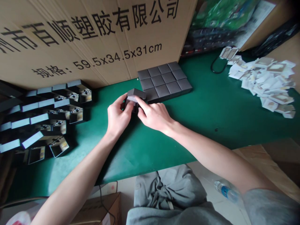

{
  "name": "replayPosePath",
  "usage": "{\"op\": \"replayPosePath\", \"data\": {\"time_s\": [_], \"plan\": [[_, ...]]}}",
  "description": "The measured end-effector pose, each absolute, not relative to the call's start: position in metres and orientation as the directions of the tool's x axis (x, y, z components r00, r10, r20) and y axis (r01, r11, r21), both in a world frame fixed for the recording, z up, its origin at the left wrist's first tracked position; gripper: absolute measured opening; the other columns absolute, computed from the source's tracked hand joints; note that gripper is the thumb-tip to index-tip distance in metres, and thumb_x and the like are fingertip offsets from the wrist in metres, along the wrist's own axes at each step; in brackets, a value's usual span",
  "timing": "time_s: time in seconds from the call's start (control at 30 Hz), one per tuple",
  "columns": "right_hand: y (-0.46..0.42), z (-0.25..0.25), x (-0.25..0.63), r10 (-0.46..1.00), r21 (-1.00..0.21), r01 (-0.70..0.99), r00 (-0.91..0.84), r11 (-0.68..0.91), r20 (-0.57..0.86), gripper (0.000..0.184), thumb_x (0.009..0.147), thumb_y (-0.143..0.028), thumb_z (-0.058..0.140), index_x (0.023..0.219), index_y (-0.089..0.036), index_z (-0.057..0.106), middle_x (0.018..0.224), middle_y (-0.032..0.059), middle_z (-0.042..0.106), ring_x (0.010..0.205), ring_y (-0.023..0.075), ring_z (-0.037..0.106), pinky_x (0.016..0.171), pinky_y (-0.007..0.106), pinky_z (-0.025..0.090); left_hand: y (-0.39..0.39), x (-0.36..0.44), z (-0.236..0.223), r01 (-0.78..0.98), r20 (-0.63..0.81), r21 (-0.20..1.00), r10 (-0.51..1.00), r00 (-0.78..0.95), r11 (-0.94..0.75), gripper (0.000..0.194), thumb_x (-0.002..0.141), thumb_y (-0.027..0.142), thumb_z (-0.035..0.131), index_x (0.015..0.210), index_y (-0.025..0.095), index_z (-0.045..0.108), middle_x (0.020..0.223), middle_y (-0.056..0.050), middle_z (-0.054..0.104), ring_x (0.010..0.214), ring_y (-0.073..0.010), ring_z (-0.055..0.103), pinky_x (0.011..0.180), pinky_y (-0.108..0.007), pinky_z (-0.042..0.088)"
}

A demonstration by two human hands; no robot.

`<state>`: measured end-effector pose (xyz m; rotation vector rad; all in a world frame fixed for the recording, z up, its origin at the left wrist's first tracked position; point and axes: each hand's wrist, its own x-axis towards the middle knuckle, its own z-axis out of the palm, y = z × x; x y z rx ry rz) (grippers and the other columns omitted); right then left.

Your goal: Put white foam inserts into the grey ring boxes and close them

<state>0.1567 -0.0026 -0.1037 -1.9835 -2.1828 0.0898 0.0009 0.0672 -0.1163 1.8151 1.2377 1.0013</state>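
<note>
My left hand [119,115] is closed round a small black hinged box [135,93] whose lid is raised. Its thumb reaches over the front into the opening. My right hand [156,115] is at the box's right side, its index finger on the pale inner face of the lid, its thumb by the box's edge and the other fingers curled. What lies inside the box is mostly hidden by my fingers. Just behind and to the right is a block of closed dark boxes [166,80] set in rows, close to the held box.
Rows of open black boxes [76,115] stand at the left of the green table [140,150]. A heap of white inserts [269,81] lies far right, beside a black loop [217,70]. A large cardboard carton [93,62] blocks the back. A plastic bottle [227,191] is below the table.
</note>
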Motion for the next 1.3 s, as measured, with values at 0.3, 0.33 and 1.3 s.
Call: {"op": "replayPosePath", "data": {"time_s": [0.3, 0.33, 1.3], "plan": [[-0.002, -0.104, 0.158, 0.99, -0.191, 0.975, -0.093, 0.113, 0.109, 0.06, 0.108, -0.028, 0.032, 0.168, -0.019, 0.032, 0.098, 0.008, 0.083, 0.08, 0.0227, 0.076, 0.071, 0.031, 0.05, 0.07, 0.0, -0.117, 0.411, 0.181, 0.872, 0.956, 0.232, -0.265, 0.049, 0.09, 0.032, 0.064, 0.135, 0.016, 0.074, 0.111, -0.006, 0.081, 0.088, -0.0196, 0.074, 0.079, -0.028, 0.061], [-0.002, -0.104, 0.158, 0.99, -0.189, 0.975, -0.095, 0.114, 0.105, 0.061, 0.108, -0.027, 0.033, 0.168, -0.018, 0.032, 0.098, 0.0081, 0.083, 0.079, 0.0223, 0.075, 0.071, 0.031, 0.05, 0.069, 0.0, -0.116, 0.406, 0.18, 0.874, 0.955, 0.236, -0.265, 0.051, 0.091, 0.031, 0.062, 0.138, 0.017, 0.073, 0.115, -0.005, 0.081, 0.088, -0.0188, 0.074, 0.079, -0.027, 0.061], [0.0, -0.089, 0.178, 0.955, -0.084, 0.951, -0.298, 0.296, -0.006, 0.071, 0.102, -0.015, 0.039, 0.17, -0.032, 0.024, 0.114, 0.009, 0.081, 0.087, 0.0227, 0.075, 0.077, 0.031, 0.049, 0.07, 0.005, -0.103, 0.107, -0.07, 0.994, 0.948, 0.311, 0.039, 0.048, 0.063, 0.019, 0.06, 0.111, 0.023, 0.063, 0.068, 0.001, 0.072, 0.047, -0.0191, 0.066, 0.04, -0.027, 0.052]]}}
